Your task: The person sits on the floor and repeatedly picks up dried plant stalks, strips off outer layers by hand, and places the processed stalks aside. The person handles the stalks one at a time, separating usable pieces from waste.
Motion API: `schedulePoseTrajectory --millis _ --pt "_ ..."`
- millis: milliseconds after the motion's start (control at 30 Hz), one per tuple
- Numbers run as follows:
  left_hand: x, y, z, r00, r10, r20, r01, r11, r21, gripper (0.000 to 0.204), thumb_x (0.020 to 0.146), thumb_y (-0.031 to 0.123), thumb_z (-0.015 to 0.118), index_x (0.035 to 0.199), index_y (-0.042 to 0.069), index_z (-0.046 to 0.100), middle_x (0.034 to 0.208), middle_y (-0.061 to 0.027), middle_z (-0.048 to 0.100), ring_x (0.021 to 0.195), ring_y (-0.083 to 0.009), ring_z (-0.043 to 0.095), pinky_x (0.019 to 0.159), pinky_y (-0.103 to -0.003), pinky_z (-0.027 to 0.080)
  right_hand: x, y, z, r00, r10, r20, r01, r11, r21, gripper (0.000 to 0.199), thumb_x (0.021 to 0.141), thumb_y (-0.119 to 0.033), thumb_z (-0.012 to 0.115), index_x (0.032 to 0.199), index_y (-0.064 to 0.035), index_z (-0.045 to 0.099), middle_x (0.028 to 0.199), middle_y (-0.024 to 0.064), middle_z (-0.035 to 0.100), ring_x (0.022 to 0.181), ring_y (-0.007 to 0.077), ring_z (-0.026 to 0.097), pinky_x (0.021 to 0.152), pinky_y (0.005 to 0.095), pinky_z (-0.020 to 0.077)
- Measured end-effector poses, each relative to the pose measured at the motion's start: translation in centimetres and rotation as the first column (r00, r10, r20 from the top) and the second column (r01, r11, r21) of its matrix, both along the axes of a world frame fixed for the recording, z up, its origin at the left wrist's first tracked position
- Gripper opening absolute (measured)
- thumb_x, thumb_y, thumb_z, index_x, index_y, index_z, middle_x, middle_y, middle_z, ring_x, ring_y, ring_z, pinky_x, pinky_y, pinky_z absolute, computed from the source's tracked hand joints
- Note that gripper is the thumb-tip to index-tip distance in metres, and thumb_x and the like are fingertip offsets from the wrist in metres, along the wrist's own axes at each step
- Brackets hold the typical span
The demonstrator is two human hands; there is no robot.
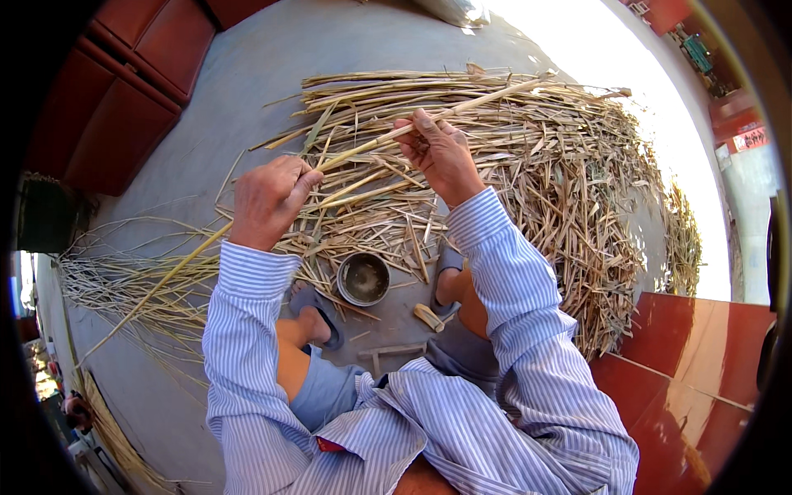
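A long, pale yellow stalk (360, 149) slants across in front of me, from the floor at lower left up to the far right. My left hand (268, 200) is closed in a fist around it. Farther up the stalk, my right hand (443, 153) pinches it between thumb and fingers. Beneath and beyond both hands spreads a large heap of dry stalks (569, 177) with papery brown husks. Thin, bare stalks (136, 280) fan out over the floor to my left.
Between my sandaled feet stands a round bowl (363, 297) with murky contents. A short pale chunk (428, 318) lies by my right foot. Dark red padded furniture (124, 115) is at far left, red panels (685, 355) at lower right. A pale sack (458, 11) sits at the back.
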State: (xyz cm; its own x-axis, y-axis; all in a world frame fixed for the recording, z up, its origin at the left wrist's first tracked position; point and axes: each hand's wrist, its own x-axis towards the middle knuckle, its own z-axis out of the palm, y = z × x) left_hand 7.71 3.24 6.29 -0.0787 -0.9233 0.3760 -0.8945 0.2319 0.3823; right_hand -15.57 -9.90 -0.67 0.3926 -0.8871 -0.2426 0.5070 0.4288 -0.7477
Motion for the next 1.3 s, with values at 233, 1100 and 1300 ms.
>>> schedulePoseTrajectory --millis 233,1100,1300 --pt "2.6 2.9 -0.3 0.984 0.114 -0.136 -0.091 0.983 0.160 0.016 0.080 0.015 0.075 0.077 0.002 0.067 0.066 -0.0113 0.061 0.057 -0.0246 0.059 0.053 -0.036 0.042 -11.3 -9.5 -4.2 0.922 -0.384 0.043 0.386 0.921 -0.056 0.024 0.096 -0.028 0.061 0.099 -0.0039 0.063 0.089 0.0061 0.069 0.073 0.0103 0.063 0.062 0.0222 0.0554" --pt "5.0 6.0 0.0 0.981 0.127 -0.150 -0.104 0.983 0.150 0.011 0.079 0.005 0.074 0.081 -0.001 0.065 0.070 -0.0079 0.064 0.063 -0.0142 0.061 0.055 -0.030 0.044 -2.8 -4.1 -1.7 0.999 -0.027 0.035 0.027 1.000 -0.001 0.029 0.098 -0.026 0.059 0.107 0.0019 0.061 0.098 0.0096 0.070 0.085 0.0158 0.068 0.069 0.0257 0.0585" --pt "1.3 2.4 -0.9 0.998 0.055 0.014 -0.056 0.997 0.060 0.018 0.082 0.017 0.073 0.076 0.001 0.067 0.068 -0.0113 0.062 0.059 -0.0263 0.059 0.054 -0.036 0.043 0.3 -1.6 -1.8 0.998 0.056 0.027 -0.056 0.998 -0.001 0.026 0.100 -0.024 0.055 0.105 0.0013 0.062 0.096 0.0114 0.070 0.084 0.0168 0.069 0.069 0.0254 0.0596"
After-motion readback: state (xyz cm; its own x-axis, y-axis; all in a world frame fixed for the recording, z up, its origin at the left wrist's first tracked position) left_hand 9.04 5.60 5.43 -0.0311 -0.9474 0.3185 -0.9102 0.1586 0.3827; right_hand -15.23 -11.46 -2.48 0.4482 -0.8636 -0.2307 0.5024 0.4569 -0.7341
